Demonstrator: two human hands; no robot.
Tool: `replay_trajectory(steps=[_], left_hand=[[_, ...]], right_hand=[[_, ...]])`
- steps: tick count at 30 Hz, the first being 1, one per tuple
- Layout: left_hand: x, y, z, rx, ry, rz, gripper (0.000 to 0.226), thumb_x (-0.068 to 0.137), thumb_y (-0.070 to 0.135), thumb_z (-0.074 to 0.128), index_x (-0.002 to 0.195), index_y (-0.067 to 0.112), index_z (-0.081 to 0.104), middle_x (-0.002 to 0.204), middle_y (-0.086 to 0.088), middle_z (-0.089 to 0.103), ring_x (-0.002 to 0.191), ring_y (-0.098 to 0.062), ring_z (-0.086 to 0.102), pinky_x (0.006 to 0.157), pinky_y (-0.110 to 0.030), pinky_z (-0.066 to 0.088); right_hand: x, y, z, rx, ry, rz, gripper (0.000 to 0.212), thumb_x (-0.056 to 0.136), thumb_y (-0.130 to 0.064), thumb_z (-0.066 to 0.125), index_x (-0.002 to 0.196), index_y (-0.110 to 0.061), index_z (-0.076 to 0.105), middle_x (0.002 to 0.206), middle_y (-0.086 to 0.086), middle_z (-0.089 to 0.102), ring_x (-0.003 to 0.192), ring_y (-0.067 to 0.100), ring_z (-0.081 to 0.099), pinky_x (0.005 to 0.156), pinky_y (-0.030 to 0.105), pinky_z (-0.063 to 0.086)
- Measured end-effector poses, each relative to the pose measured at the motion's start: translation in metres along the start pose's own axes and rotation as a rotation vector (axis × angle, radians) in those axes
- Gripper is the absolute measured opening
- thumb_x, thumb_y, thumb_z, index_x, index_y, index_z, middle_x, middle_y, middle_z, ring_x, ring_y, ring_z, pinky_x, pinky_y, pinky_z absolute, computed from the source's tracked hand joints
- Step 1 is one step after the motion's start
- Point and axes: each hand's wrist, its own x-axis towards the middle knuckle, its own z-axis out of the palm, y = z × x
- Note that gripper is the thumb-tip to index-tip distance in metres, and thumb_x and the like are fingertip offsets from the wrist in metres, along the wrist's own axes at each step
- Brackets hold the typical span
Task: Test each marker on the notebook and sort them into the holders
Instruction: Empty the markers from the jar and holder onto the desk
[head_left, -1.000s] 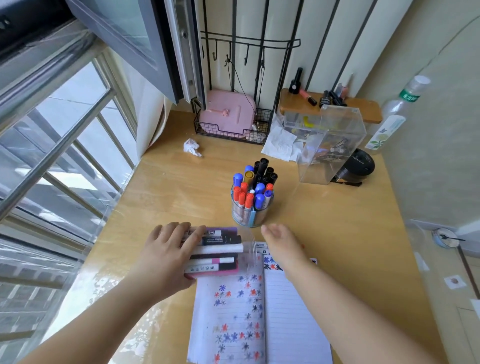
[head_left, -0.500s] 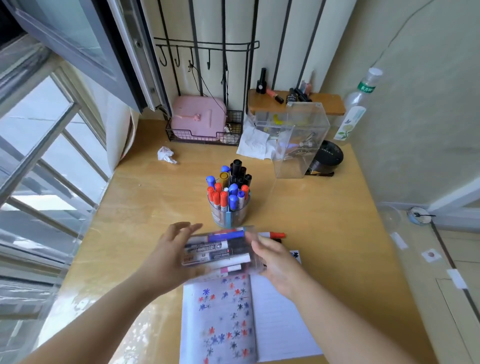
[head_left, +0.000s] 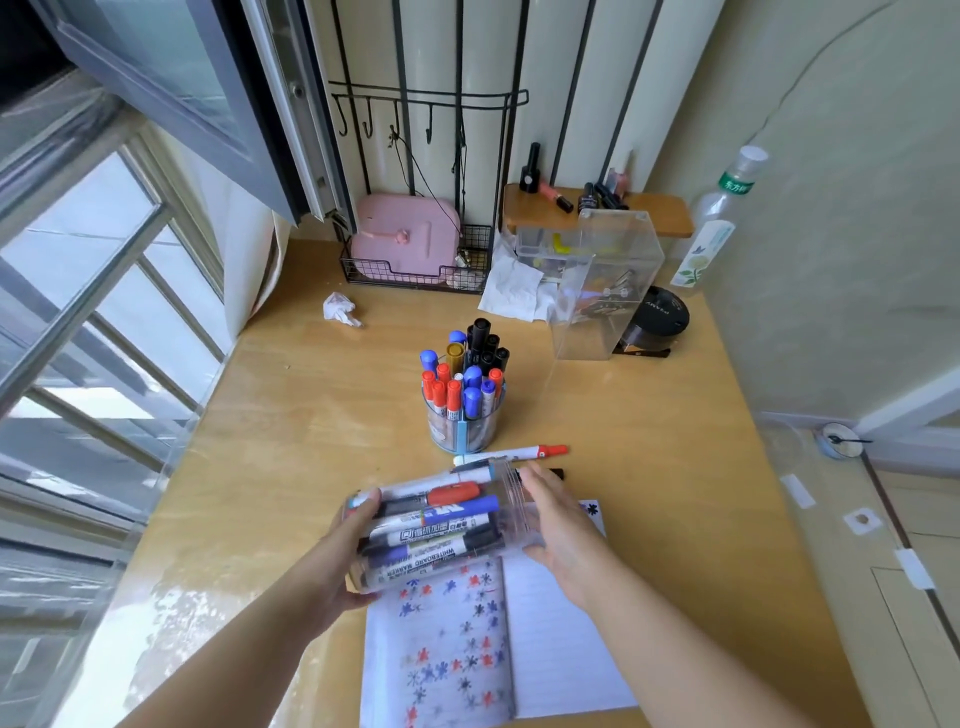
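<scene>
I hold a clear plastic holder (head_left: 511, 512) on its side between both hands, lifted just above the top of the open notebook (head_left: 561, 639). My left hand (head_left: 345, 558) cups its base end, fingers curled around it; my right hand (head_left: 558, 525) presses flat against its open end. Inside lie whiteboard markers (head_left: 431, 525) stacked lengthwise: one red-capped, one blue-capped, several black. One barrel reads "WHITEBOARD MARKER"; others carry Chinese print that I cannot read.

Further back on the wooden desk (head_left: 649, 441) stands a round clear holder (head_left: 464, 428) with blue dividers, packed with upright markers in red, blue and black caps, plus one gold. Between it and my hands a red-capped marker (head_left: 511, 454) lies loose on the desk, and a black one just beside my right fingertips.

The notebook's left page is covered with small red, blue and black star scribbles; the right page is lined and mostly bare.

Behind, a tall clear acrylic box (head_left: 605, 291) holds metal clips. A wire basket (head_left: 415, 273) holds a pink case. A black round tin (head_left: 660, 317) carries lettering too small to make out, and a bottle (head_left: 719, 221) wears a green label.
</scene>
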Motion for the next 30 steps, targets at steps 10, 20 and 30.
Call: replay_trajectory(steps=[10,20,30], left_hand=[[-0.030,0.033,0.003,0.223,0.038,0.427,0.070,0.053,0.048,0.082,0.108,0.052,0.039,0.114,-0.001,0.047,0.092,-0.015,0.062,0.063,-0.023,0.053],[-0.029,0.037,0.009,0.808,0.148,0.919,0.084,0.051,0.056,0.078,0.120,0.061,0.030,0.118,0.013,0.027,0.116,-0.016,0.042,0.092,-0.033,0.048],[-0.033,0.040,-0.017,0.564,0.195,0.718,0.087,0.038,0.062,0.073,0.118,0.056,0.039,0.121,0.003,0.037,0.109,-0.018,0.048,0.083,-0.038,0.048]], right_hand=[[0.012,-0.007,-0.004,-0.166,0.008,-0.066,0.044,0.099,-0.036,0.043,0.141,-0.041,0.032,0.140,-0.016,0.038,0.128,0.012,0.040,0.109,0.041,0.034],[0.015,0.002,-0.007,0.163,0.005,0.176,0.034,0.101,-0.041,0.035,0.125,-0.025,0.054,0.112,-0.002,0.068,0.094,0.016,0.066,0.091,0.039,0.046],[0.025,-0.003,-0.015,0.173,0.120,0.076,0.028,0.100,-0.004,0.040,0.124,-0.012,0.052,0.116,0.012,0.056,0.100,0.026,0.057,0.089,0.035,0.049]])
